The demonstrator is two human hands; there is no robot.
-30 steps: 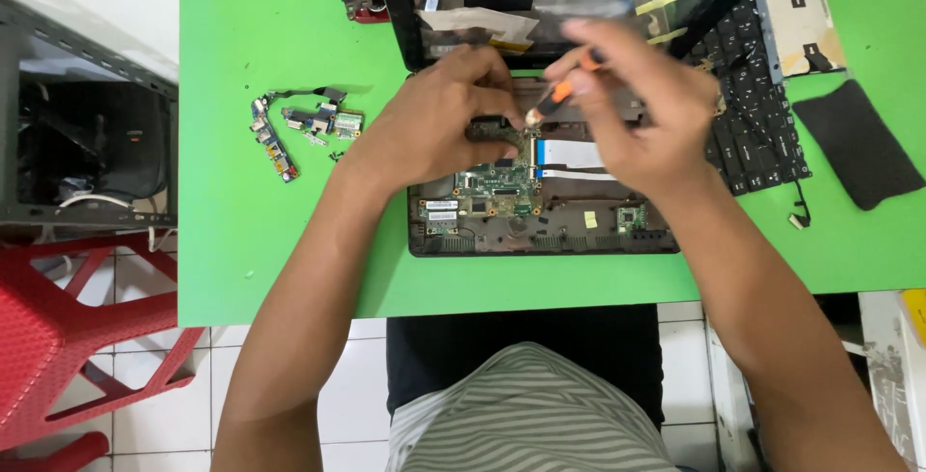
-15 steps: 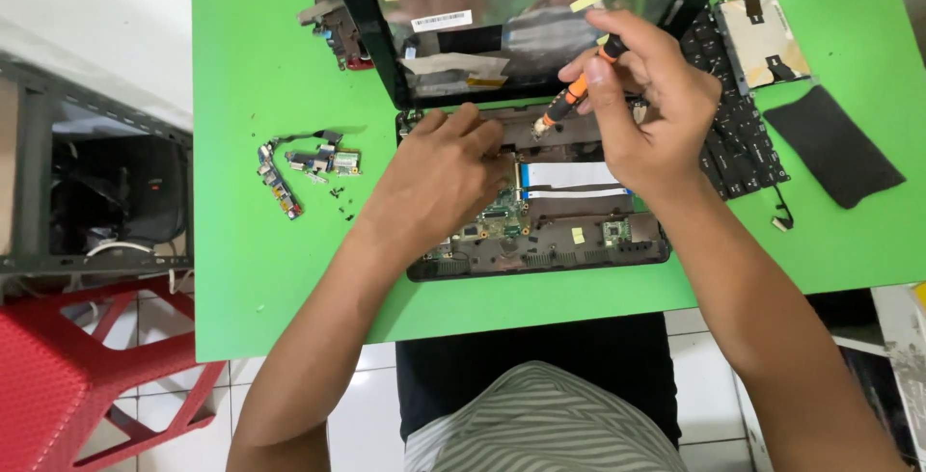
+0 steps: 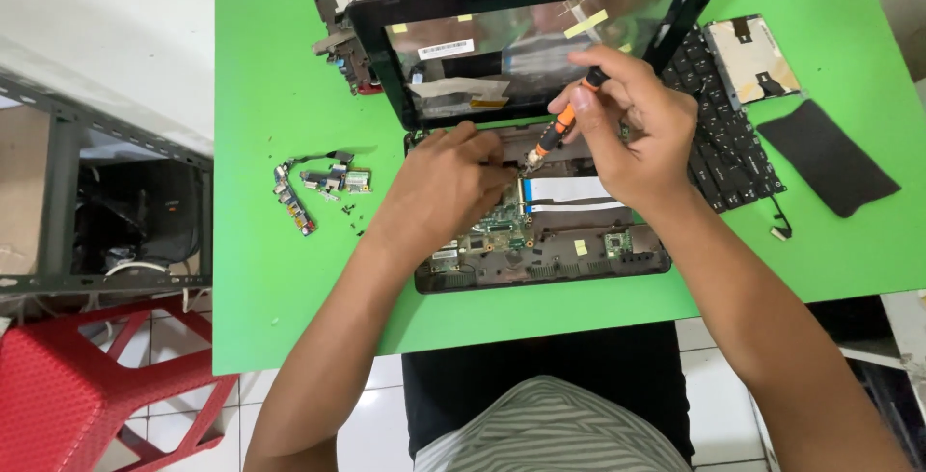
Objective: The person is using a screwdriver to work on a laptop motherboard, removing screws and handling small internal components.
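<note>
opened black laptop base (image 3: pixel 540 260), its green circuit board bare to the camera, lies near the front edge of the bright green table (image 3: pixel 270 67), right in front of me. my right hand (image 3: pixel 637 134) is closed around a small screwdriver with an orange and black handle (image 3: pixel 564 125), fingers curled tight at the grip, the tool tilted so its tip comes down at the back of the base, just by the flat white ribbon cable (image 3: pixel 571 192). my left hand (image 3: pixel 449 183) lies palm down on the left part of the board, fingers bent and pressing there; i cannot tell whether anything is pinched beneath them. a black-framed screen panel (image 3: pixel 540 38) with bits of yellow tape on it stands tilted just behind the base. a detached black keyboard (image 3: pixel 733 144) lies to the right, partly under my right wrist, with a flat black rectangular pad (image 3: pixel 830 159) further right. a few small loose circuit boards with wires (image 3: pixel 318 188) sit well to the left on the table.
</note>
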